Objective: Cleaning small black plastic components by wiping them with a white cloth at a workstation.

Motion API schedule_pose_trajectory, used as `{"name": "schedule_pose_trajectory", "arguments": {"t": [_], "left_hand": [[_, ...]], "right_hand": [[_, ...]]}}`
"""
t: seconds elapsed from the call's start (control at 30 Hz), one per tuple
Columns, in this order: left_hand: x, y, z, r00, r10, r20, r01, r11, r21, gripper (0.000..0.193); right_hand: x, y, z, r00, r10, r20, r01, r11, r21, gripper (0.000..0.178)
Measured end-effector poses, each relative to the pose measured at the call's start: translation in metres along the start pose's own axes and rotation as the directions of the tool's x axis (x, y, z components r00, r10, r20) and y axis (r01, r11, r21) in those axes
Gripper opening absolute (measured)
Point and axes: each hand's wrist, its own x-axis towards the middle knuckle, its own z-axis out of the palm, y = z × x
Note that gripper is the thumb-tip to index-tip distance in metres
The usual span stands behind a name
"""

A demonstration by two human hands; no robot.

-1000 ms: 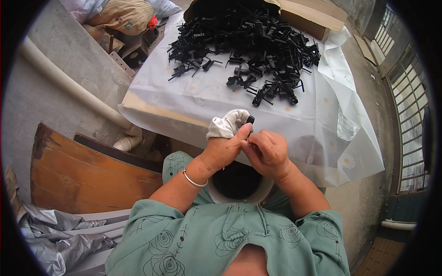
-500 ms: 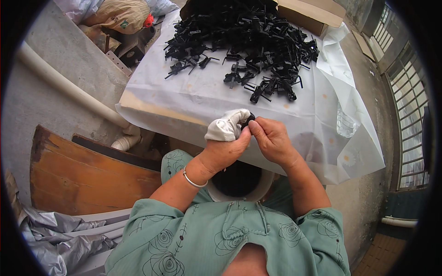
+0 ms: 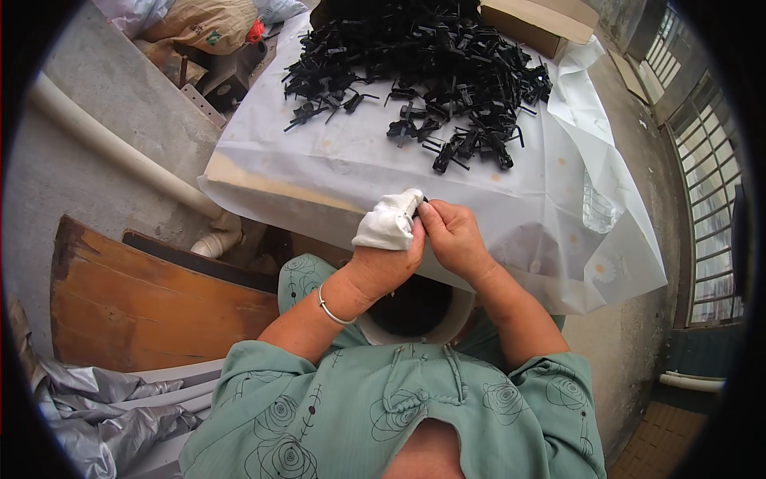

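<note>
My left hand (image 3: pixel 384 259) is closed, with white cloth (image 3: pixel 387 221) covering its fingers; the cloth hides how they lie. Just above the table's near edge, it holds a small black part (image 3: pixel 420 210), mostly hidden between my two hands. From the right, my right hand (image 3: pixel 456 237) pinches the same part between thumb and curled fingers. Beyond both hands, a large heap of black parts (image 3: pixel 423 64) with thin protruding rods lies on the table (image 3: pixel 319 172), which has a whitish plastic cover. Below my wrists, a pale bucket (image 3: pixel 462 313) contains something black.
A cardboard box (image 3: pixel 542 28) stands behind the heap. Left of the table are a pale pipe (image 3: pixel 120 152), a brown wooden board (image 3: pixel 152 291) and stuffed sacks (image 3: pixel 199 28). Silver sheeting (image 3: pixel 96 415) lies at lower left. A barred window (image 3: pixel 710 199) is on the right.
Both hands have shifted slightly left together, still around the small black part. Less of that part shows now. The heap on the table looks the same.
</note>
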Motion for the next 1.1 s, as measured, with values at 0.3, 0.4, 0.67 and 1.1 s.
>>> {"name": "schedule_pose_trajectory", "arguments": {"t": [0.3,0.4,0.67,1.1], "left_hand": [[0.002,0.004,0.001,0.999,0.026,-0.027,-0.028,0.998,-0.049,0.026],[0.0,-0.01,0.009,0.997,-0.019,-0.07,0.002,0.973,-0.231,0.027],[0.014,-0.01,-0.01,0.895,-0.293,0.337,0.428,0.35,-0.833,0.034],[0.016,0.001,-0.026,0.858,-0.102,0.503,0.457,0.598,-0.659,0.032]], "right_hand": [[-0.003,0.0,-0.002,0.999,-0.032,-0.022,0.032,0.999,-0.008,0.028],[-0.002,-0.012,-0.005,1.0,0.0,0.009,0.0,0.999,-0.033,0.026],[0.0,-0.023,-0.037,0.969,-0.081,0.233,0.17,0.904,-0.392,0.01],[-0.001,-0.025,-0.027,0.985,-0.011,0.174,-0.029,0.974,0.225,0.014]]}}
